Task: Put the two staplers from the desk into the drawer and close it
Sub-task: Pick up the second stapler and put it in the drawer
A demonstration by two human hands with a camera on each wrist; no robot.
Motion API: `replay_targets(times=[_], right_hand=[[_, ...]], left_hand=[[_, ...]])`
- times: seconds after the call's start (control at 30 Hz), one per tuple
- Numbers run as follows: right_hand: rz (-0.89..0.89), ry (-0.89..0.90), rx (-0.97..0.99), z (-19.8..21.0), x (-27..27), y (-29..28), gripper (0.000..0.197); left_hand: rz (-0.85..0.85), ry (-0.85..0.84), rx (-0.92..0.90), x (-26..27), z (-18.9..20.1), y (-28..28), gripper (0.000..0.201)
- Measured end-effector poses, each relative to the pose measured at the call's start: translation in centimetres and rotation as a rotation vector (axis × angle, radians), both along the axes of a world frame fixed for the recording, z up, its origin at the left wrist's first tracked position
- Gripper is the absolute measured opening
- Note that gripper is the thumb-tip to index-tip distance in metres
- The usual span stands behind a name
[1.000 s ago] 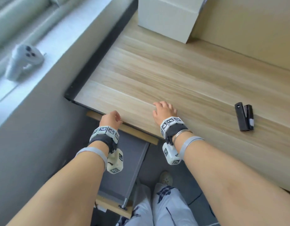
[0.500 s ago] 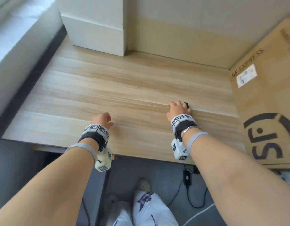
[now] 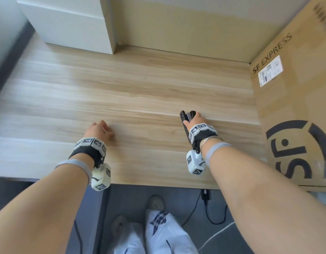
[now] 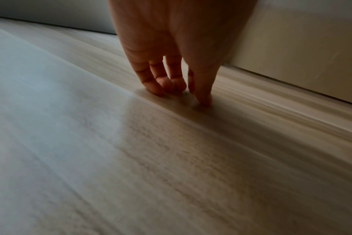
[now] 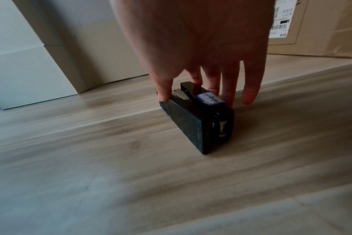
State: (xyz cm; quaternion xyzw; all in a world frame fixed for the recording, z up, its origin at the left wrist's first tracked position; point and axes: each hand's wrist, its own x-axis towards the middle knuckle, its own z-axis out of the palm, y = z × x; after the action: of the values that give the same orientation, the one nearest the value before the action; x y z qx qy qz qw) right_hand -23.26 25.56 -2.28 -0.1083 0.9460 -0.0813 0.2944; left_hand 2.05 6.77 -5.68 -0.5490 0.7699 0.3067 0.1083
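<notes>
- Black stapler (image 5: 199, 117) lies on the wooden desk (image 3: 140, 85), right of middle, and the right hand (image 3: 196, 119) is on it now: thumb on the near-left edge, fingers (image 5: 227, 89) down its far side, pinching it.
- It looks tipped onto one long edge rather than flat, though whether it has cleared the wood I cannot tell.
- Its long axis runs roughly away from the person, slanting slightly left, so the hand straddles it across the short way. That is the grip the lift turns on.
- Left hand (image 3: 98, 128) is well apart, to the left, holding nothing; fingertips (image 4: 161, 85) just touch the bare desk.
- Only one stapler shows; the second is nowhere in view, and the drawer is out of frame too.
- Room to move: open wood all round, with the SF Express cardboard box (image 3: 296, 107) closing off the right and a white box (image 3: 70, 24) at the back left.
- The front edge (image 3: 158, 186) is near the wrists, so I would guess a straight pull back and left is free.
</notes>
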Motion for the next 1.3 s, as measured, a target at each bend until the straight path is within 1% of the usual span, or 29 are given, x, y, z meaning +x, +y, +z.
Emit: replay_targets(times=[0.1, 0.2, 0.27, 0.33, 0.43, 0.5, 0.6, 0.73, 0.9, 1.0, 1.1, 1.23, 1.3], right_hand=[[-0.021, -0.012, -0.010, -0.1, -0.2, -0.2, 0.057], [-0.069, -0.093, -0.010, -0.1, -0.3, -0.3, 0.058], [-0.089, -0.113, -0.025, -0.1, -0.2, -0.4, 0.055], [-0.056, -0.078, 0.009, 0.1, -0.1, -0.6, 0.055], [0.002, -0.039, 0.055, 0.3, 0.0, -0.7, 0.064], [0.005, -0.043, 0.026, 0.5, 0.2, -0.8, 0.068], [0.027, -0.026, -0.074, 0.5, 0.8, -0.9, 0.063], [0.060, -0.022, -0.132, 0.9, 2.4, -1.5, 0.064], [0.121, -0.097, -0.202, 1.9, 6.3, -3.2, 0.072], [0.180, -0.114, -0.262, 2.2, 9.4, -4.7, 0.069], [0.242, -0.166, -0.294, 2.5, 13.3, -6.4, 0.068], [0.328, -0.206, -0.313, 2.8, 19.1, -8.0, 0.068], [0.365, -0.221, -0.323, 2.9, 21.9, -8.7, 0.067]], left_hand=[[0.013, -0.024, -0.006, -0.2, -0.2, 0.0, 0.033], [0.026, -0.040, -0.009, -0.3, -0.2, 0.0, 0.031], [0.029, -0.039, -0.011, -0.3, -0.2, 0.0, 0.030], [0.029, -0.038, -0.014, -0.4, -0.2, -0.1, 0.030], [0.029, -0.035, -0.021, -0.4, -0.2, -0.1, 0.031], [0.031, -0.030, -0.020, -0.3, -0.1, -0.1, 0.030], [0.046, 0.009, -0.032, 0.2, 0.0, 0.0, 0.030], [0.039, 0.016, -0.067, 1.6, 0.2, 0.1, 0.039], [0.011, 0.014, -0.096, 4.8, 0.6, -0.1, 0.042], [-0.015, 0.022, -0.113, 7.3, 0.9, -0.4, 0.041], [-0.016, 0.046, -0.130, 10.0, 1.2, -0.5, 0.035], [0.049, 0.133, -0.125, 14.1, 1.5, -0.3, 0.023], [0.080, 0.134, -0.092, 16.2, 1.6, -0.2, 0.022]])
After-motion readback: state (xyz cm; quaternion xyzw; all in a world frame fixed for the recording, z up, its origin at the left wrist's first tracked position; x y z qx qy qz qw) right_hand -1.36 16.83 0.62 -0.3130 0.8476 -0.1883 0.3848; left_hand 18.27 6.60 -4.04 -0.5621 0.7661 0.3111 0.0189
